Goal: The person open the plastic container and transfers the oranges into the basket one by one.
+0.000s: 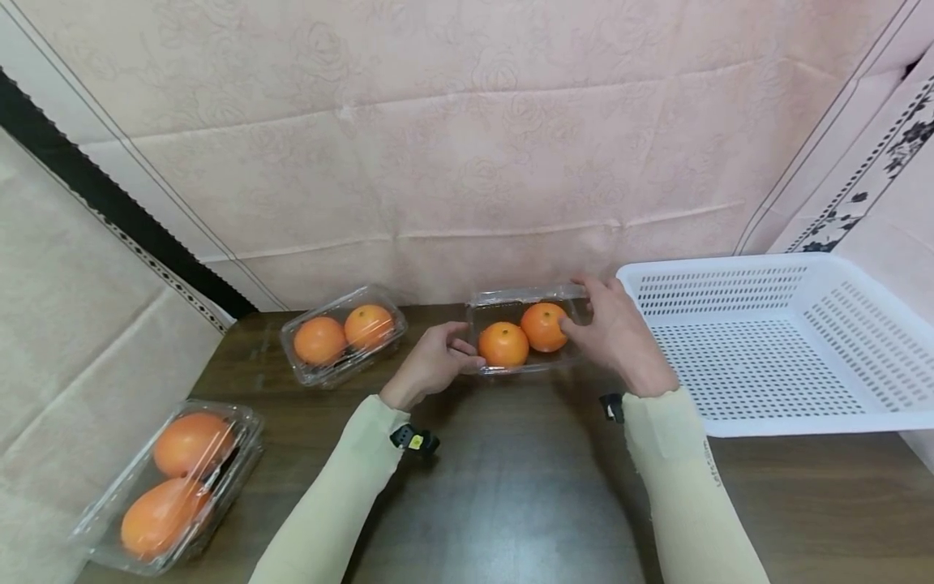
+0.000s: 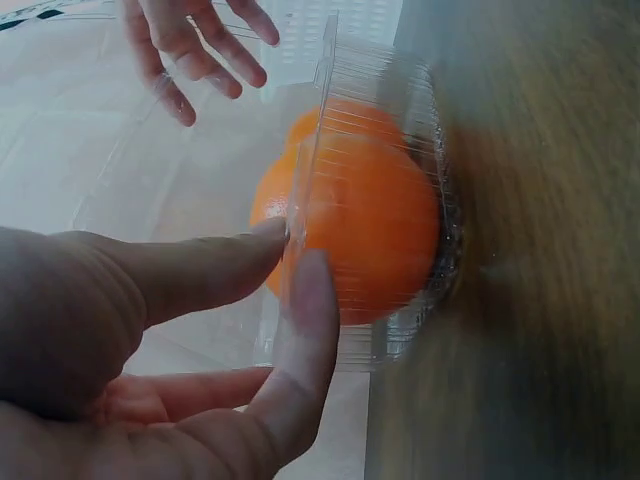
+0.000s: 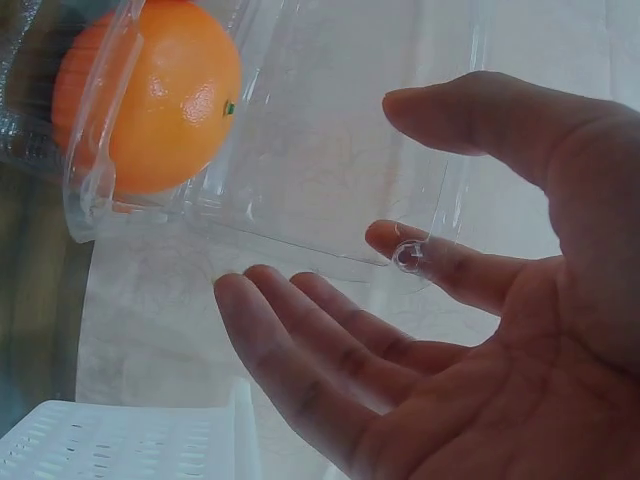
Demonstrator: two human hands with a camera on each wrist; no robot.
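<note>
Spreading underneath, brown counter (image 1: pixel 511 478); white basket (image 1: pixel 759 361) sitting at right. Near it, open clear container (image 1: pixel 496 312) is resting toward the back, lid (image 3: pixel 315 150) standing raised. Left hand (image 1: pixel 435 359) is pinching its front rim (image 2: pixel 314 140); right hand (image 1: pixel 615 334) is hovering loosely spread by the lid, apparently gripping nothing. Two oranges (image 1: pixel 503 345) are lying inside. Likely best: keeping that pinch light, guiding the lid's corners evenly.

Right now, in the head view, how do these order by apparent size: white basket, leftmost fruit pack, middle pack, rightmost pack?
1. White basket
2. Leftmost fruit pack, perhaps enlarged by nearness
3. Middle pack and rightmost pack: too alike to rank
</note>
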